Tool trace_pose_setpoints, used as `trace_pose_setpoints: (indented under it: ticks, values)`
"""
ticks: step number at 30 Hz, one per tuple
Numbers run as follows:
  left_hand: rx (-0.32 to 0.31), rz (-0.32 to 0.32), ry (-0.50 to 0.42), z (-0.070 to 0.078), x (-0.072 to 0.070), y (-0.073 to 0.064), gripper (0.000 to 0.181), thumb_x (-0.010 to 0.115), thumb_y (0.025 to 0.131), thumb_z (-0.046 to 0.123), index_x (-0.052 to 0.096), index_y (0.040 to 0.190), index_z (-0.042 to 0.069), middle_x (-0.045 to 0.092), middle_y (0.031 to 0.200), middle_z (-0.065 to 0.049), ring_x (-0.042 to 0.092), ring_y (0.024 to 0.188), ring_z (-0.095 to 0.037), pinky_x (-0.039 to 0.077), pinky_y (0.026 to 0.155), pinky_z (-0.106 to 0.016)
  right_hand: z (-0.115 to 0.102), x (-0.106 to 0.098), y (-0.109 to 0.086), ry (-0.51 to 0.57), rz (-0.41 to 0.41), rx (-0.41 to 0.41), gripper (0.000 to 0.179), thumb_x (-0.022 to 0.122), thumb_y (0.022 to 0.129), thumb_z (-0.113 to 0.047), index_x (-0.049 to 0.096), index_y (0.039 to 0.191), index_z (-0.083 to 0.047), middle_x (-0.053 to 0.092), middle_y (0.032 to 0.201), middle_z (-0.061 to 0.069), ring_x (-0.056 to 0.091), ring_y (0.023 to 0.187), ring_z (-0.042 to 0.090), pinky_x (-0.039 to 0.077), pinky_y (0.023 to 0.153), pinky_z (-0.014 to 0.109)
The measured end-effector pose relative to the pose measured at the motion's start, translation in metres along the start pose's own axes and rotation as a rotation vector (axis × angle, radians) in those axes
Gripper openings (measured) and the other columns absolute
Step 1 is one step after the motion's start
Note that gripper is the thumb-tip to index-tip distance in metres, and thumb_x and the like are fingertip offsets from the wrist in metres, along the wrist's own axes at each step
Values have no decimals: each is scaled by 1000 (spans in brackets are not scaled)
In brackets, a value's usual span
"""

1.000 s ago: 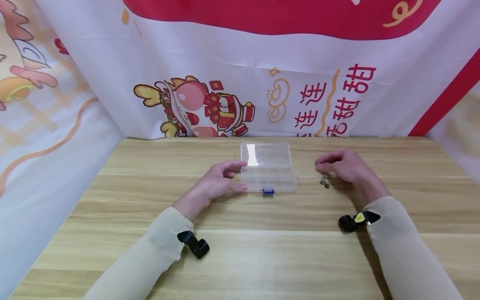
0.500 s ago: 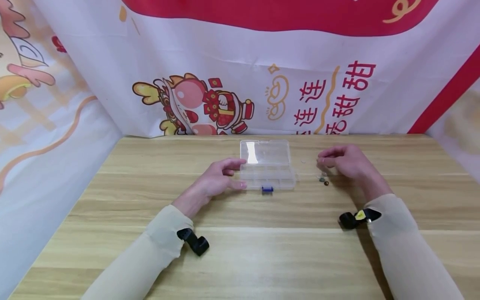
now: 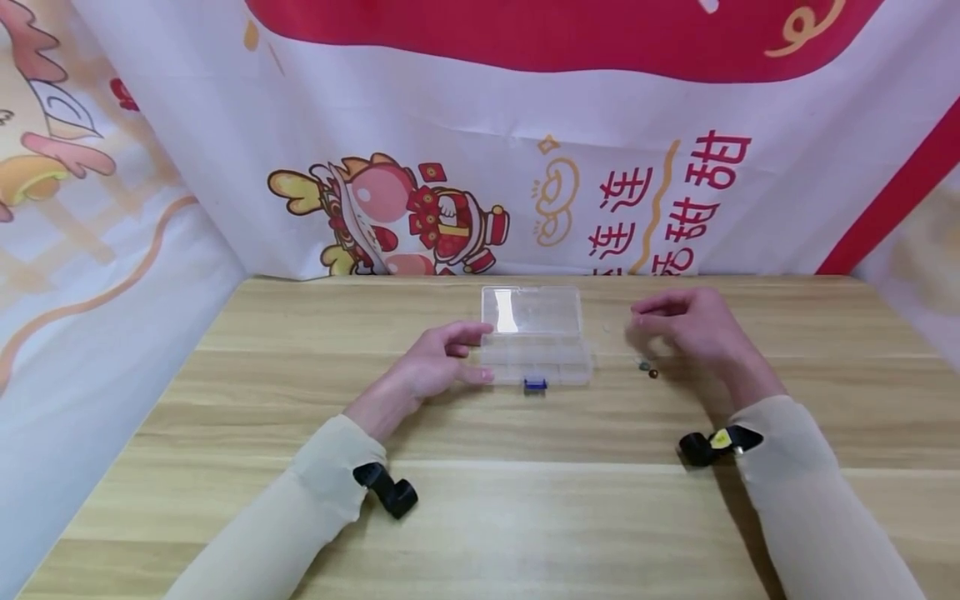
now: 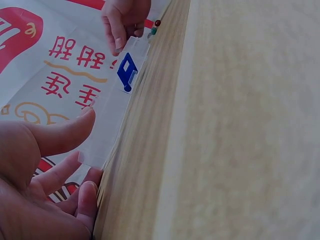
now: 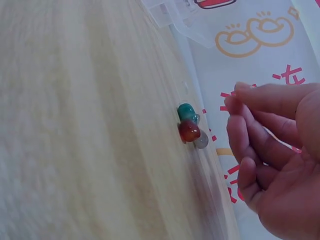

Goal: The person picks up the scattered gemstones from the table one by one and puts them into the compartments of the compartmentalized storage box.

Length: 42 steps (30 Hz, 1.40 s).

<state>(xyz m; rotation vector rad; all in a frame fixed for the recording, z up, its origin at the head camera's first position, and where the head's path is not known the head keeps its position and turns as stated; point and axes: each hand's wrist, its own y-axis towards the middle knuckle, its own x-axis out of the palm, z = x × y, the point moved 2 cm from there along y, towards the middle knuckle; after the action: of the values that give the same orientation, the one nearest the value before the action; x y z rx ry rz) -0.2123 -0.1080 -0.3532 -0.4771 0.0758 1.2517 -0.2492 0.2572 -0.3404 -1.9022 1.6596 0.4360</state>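
A clear plastic compartment box [image 3: 536, 358] lies on the table with its lid [image 3: 543, 310] laid back and a blue latch [image 3: 535, 384] at its front. My left hand [image 3: 435, 358] grips the box's left end, thumb at the near corner and index finger near the hinge. My right hand [image 3: 693, 325] hovers right of the box, thumb and index fingertips together; whether they pinch something small I cannot tell. Near it lie a green glossy bead [image 5: 186, 112], a red-brown bead [image 5: 189, 131] and a greyish bead [image 5: 202, 140], bunched together.
A tiny clear piece [image 3: 606, 328] lies between the box and my right hand. The wooden table [image 3: 525, 517] ends at a printed white cloth [image 3: 225, 150] behind. Black wrist cameras sit on both sleeves.
My right hand has lifted slightly off the table, and its fingers blur with movement. My left hand and the box keep their place.
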Motion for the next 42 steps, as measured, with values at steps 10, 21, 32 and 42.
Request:
trace_pose_setpoints:
  ticks: [10, 21, 32, 42]
  values:
    - [5, 3, 9, 1, 0, -2, 67, 85, 89, 12, 61, 148, 32, 58, 150, 1, 46, 136, -27, 36, 121, -49, -7, 7, -2, -34, 11, -105, 39, 78, 97, -38, 74, 128, -13, 78, 118, 8, 69, 104, 20, 55, 83, 30]
    - [12, -6, 6, -3, 2, 0, 66, 85, 89, 13, 61, 149, 30, 58, 151, -1, 45, 135, -27, 36, 119, -48, -14, 19, -4, -45, -56, -150, 31, 79, 97, -33, 77, 121, -14, 75, 114, 9, 64, 99, 25, 54, 76, 30]
    - [11, -4, 4, 1, 0, 0, 67, 85, 89, 12, 60, 148, 32, 58, 150, 1, 45, 135, -27, 37, 120, -47, -31, 35, -5, -43, -107, -226, 25, 79, 97, -26, 78, 118, -14, 76, 109, 10, 63, 93, 23, 50, 66, 29]
    - [16, -9, -7, -1, 0, 1, 66, 85, 89, 11, 61, 148, 30, 58, 149, -1, 45, 134, -27, 38, 118, -47, -34, 42, -7, -57, -124, -238, 19, 78, 98, -24, 80, 115, -17, 74, 105, 9, 58, 91, 26, 45, 67, 28]
